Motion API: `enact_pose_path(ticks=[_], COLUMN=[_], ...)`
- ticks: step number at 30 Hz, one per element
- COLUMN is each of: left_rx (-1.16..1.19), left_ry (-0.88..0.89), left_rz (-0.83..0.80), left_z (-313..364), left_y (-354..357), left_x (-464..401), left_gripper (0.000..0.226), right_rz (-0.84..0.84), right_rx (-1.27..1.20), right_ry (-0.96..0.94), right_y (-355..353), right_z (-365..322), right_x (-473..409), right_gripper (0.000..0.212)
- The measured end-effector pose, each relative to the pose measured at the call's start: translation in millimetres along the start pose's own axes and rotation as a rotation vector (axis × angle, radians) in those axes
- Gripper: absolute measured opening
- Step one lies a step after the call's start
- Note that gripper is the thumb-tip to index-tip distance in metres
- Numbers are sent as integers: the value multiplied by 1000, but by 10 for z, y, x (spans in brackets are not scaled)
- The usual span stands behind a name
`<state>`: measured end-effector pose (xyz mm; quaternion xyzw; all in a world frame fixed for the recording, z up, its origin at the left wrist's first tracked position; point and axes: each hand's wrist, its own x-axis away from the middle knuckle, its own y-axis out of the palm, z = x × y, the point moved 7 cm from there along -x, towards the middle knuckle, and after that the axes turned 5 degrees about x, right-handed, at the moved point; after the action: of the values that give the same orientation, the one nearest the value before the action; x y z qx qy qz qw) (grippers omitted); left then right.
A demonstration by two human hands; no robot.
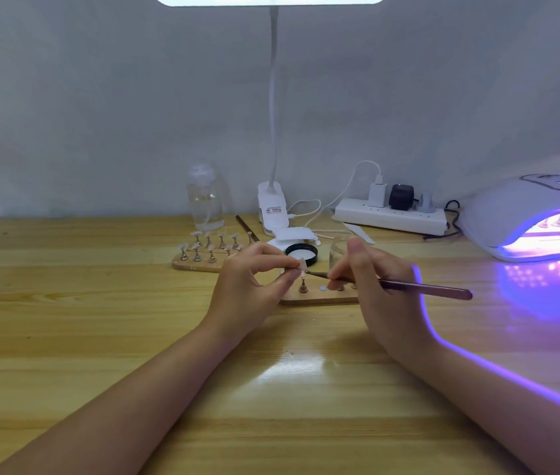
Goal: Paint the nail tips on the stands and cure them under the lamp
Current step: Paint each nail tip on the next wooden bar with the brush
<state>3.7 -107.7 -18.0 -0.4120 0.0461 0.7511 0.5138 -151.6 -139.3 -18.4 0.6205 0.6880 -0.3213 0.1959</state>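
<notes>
At ten o'clock on the worktop [66, 337], your back board [199, 264] carries about ten nail tips [208, 246] on stands; whether they are painted is too small to tell. Your left hand [251, 286] pinches the nail tip [302, 265] on the near board [319, 298], steadying it. Your right hand [371, 279] grips the brush [422, 287], bristles touching that tip. At three o'clock the curing lamp [532, 221] glows purple with stands inside. I judge you midway: painting continues, curing remains.
</notes>
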Motion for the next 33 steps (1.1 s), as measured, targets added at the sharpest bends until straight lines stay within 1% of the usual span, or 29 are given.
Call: enact_pose_path(ticks=[2, 5, 9, 13, 16, 18, 21, 24, 26, 29, 31, 33], left_rx=[3, 14, 13, 18, 14, 24, 23, 26, 30, 35, 43, 49], left_ry=[-6, -12, -7, -5, 8, 8, -4, -6, -7, -21, -30, -31], left_rz=[0, 2, -9, -7, -5, -3, 0, 3, 4, 5, 7, 27], left_z=[4, 14, 23, 15, 21, 18, 14, 16, 14, -2, -4, -2], left_y=[-2, -9, 2, 5, 4, 0, -1, -3, -3, -7, -10, -26], left_x=[2, 0, -8, -8, -6, -4, -4, -7, -8, -4, -1, 0], left_gripper=[22, 24, 23, 22, 25, 26, 24, 21, 20, 18, 17, 18], right_rz=[22, -8, 24, -3, 23, 46, 9, 8, 46, 1, -35, -21], right_rx=[37, 104, -30, 69, -20, -13, 62, -36, 2, 59, 19, -38], right_ry=[-39, -82, -47, -108, -27, -50, -98, 6, -45, -98, -25, 63], right_y=[-22, -1, -27, -3, -15, -33, -14, -12, -39, 0, 30, 13], right_z=[-33, -79, -35, -84, -26, -39, -68, 13, -21, -78, -26, 18], right_x=[-2, -3, 14, 9, 13, 8, 5, 20, 13, -8, 14, 37], right_gripper=[41, 39, 40, 35, 38, 40, 40, 44, 41, 36, 41, 45])
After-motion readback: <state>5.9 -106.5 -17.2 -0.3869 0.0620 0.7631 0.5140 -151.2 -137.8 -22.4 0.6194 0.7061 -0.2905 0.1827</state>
